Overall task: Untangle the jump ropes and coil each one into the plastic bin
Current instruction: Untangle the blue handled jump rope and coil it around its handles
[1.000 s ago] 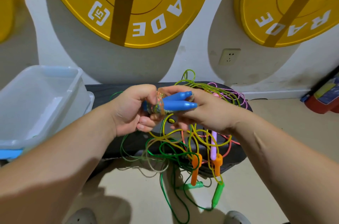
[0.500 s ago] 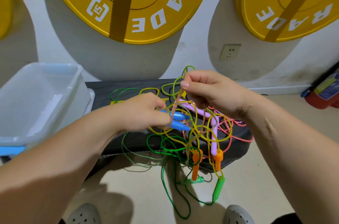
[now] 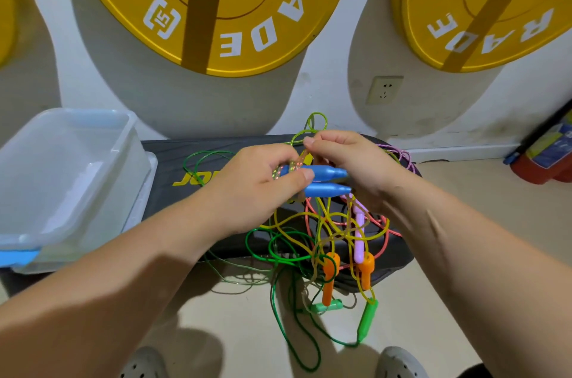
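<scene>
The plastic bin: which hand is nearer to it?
Left. The left hand, holding the blue handles, is right of the bin; the right hand, pinching a cord, lies farther right.

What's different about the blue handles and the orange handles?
The blue handles lie sideways, close together side by side. The orange handles hang downward, apart from each other. The left hand grips the blue handles, and no hand touches the orange handles. Both are pairs of tapered plastic jump-rope handles.
</scene>
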